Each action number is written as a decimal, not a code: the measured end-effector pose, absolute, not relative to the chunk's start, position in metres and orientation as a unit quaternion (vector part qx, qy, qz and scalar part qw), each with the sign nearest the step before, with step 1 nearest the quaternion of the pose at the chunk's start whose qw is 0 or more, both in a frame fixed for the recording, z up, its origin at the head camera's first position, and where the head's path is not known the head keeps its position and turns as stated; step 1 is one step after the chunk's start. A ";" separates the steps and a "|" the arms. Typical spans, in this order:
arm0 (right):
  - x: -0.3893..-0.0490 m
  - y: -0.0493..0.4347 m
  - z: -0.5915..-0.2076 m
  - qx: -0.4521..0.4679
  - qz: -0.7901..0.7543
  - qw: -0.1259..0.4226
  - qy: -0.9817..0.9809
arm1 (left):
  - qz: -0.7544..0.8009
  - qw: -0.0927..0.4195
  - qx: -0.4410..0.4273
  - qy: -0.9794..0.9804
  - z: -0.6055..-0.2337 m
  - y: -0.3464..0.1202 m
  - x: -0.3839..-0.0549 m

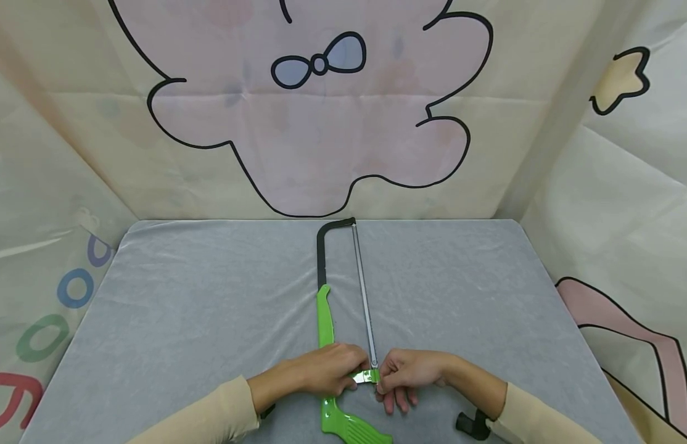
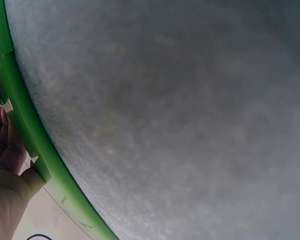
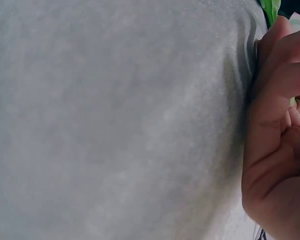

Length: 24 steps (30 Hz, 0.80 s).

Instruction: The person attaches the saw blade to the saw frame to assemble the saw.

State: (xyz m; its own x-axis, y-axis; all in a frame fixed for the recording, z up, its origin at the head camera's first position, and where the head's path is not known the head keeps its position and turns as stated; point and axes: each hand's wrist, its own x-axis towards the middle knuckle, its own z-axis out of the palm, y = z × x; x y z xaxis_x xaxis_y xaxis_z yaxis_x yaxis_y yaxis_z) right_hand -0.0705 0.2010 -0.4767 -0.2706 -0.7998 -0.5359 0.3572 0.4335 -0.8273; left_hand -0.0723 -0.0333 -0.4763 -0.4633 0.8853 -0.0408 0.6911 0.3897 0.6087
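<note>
A hacksaw with a green handle (image 1: 325, 317) and a black frame (image 1: 321, 256) lies on the cloth, its far end near the back edge. Its grey blade (image 1: 364, 296) runs along the right side. With curled fingers my left hand (image 1: 332, 370) holds the hacksaw at the near end, across the green part beside the blade mount (image 1: 367, 376). Just right of that mount, my right hand (image 1: 407, 373) pinches the near blade end; the exact part is hidden by the fingers. In the left wrist view, the green handle (image 2: 45, 145) passes by the fingers.
Grey cloth (image 1: 221, 283) covers the table. A printed curtain (image 1: 199, 179) stands along the back, with more curtain (image 1: 626, 203) at the right side. A black wrist device (image 1: 473, 425) sits by the right sleeve.
</note>
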 end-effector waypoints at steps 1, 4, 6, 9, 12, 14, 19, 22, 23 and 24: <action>-0.071 0.201 -0.477 -0.177 -0.503 0.580 0.616 | 0.265 0.184 0.484 0.813 -0.476 -0.033 -0.072; -0.072 0.202 -0.478 -0.174 -0.506 0.592 0.603 | 0.267 0.186 0.483 0.813 -0.477 -0.033 -0.072; -0.073 0.203 -0.479 -0.169 -0.509 0.601 0.593 | 0.268 0.187 0.482 0.813 -0.477 -0.032 -0.072; -0.075 0.203 -0.480 -0.161 -0.514 0.614 0.577 | 0.268 0.187 0.481 0.814 -0.477 -0.032 -0.072; -0.077 0.203 -0.480 -0.155 -0.517 0.624 0.565 | 0.268 0.187 0.481 0.814 -0.477 -0.032 -0.073; -0.078 0.203 -0.480 -0.155 -0.517 0.628 0.561 | 0.267 0.187 0.482 0.813 -0.477 -0.032 -0.073; -0.078 0.203 -0.480 -0.160 -0.513 0.632 0.559 | 0.266 0.186 0.486 0.812 -0.477 -0.033 -0.072; -0.077 0.203 -0.481 -0.162 -0.513 0.631 0.559 | 0.267 0.188 0.485 0.811 -0.477 -0.033 -0.072; -0.077 0.203 -0.480 -0.161 -0.514 0.631 0.559 | 0.267 0.187 0.486 0.811 -0.477 -0.033 -0.072; -0.076 0.204 -0.480 -0.160 -0.515 0.630 0.559 | 0.267 0.186 0.486 0.811 -0.477 -0.033 -0.072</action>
